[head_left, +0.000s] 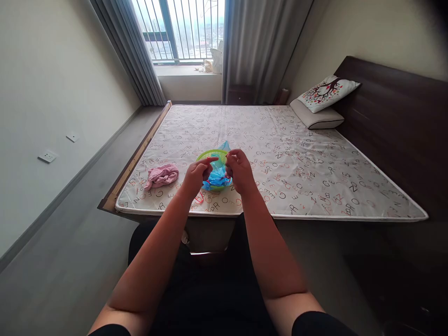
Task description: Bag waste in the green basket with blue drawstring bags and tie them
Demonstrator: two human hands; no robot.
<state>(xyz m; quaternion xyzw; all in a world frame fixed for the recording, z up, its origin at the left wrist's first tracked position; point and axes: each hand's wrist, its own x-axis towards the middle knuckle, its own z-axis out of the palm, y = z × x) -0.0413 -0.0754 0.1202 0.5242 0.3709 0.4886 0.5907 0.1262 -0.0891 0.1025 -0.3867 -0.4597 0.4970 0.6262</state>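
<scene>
Both my hands are raised over a green plastic basket (204, 155) at the mattress's near side. Blue plastic bags (217, 178) lie crumpled in it, and a paler blue piece (225, 146) sticks up at the far rim. My left hand (200, 173) has its index finger stretched to the right, with the other fingers curled in. My right hand (241, 171) is closed, thumb and index finger pressed together near the left fingertip. What either hand holds, if anything, is too small to make out. A red loop (199, 198) lies on the mattress by the basket.
The letter-print mattress (280, 163) rests on a wooden bed frame (140, 149). A crumpled pink cloth (161, 176) lies to the left. Pillows (329, 93) lean by the dark headboard (392, 102). Grey curtains (259, 46) flank a barred window (189, 32).
</scene>
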